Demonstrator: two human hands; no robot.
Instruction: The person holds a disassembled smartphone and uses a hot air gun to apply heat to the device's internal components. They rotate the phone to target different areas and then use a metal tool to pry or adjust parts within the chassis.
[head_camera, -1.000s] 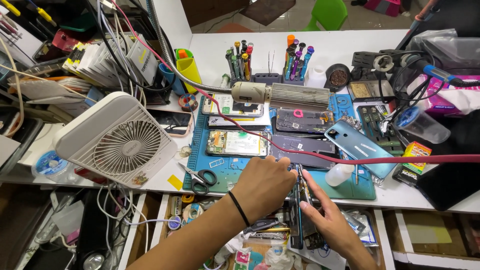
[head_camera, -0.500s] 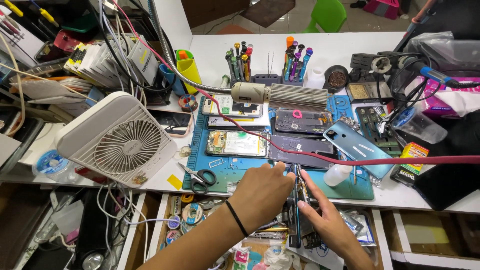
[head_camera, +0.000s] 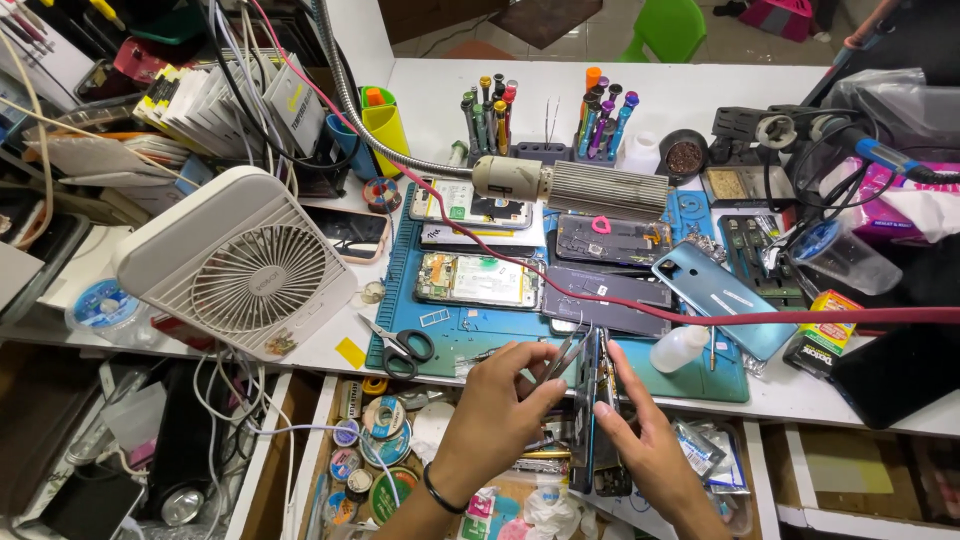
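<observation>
left hand (head_camera: 500, 410) gripping tweezers (head_camera: 562, 356), right hand (head_camera: 645, 445) holding opened phone (head_camera: 592, 410)

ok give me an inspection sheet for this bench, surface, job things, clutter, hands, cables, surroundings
surface: white bench with a blue work mat, crowded.
job's things: opened phone held on edge over an open drawer; tweezers at its top edge.
clutter: scissors, white fan, dismantled phones, blue back cover, small white bottle, screwdriver rack, tape rolls in the drawer.
grippers: left hand pinches the tweezers; right hand grips the phone.
cables: red cable across the mat; tangled leads at the back left.
surroundings: green chair beyond the bench; boxes at the far right.
</observation>
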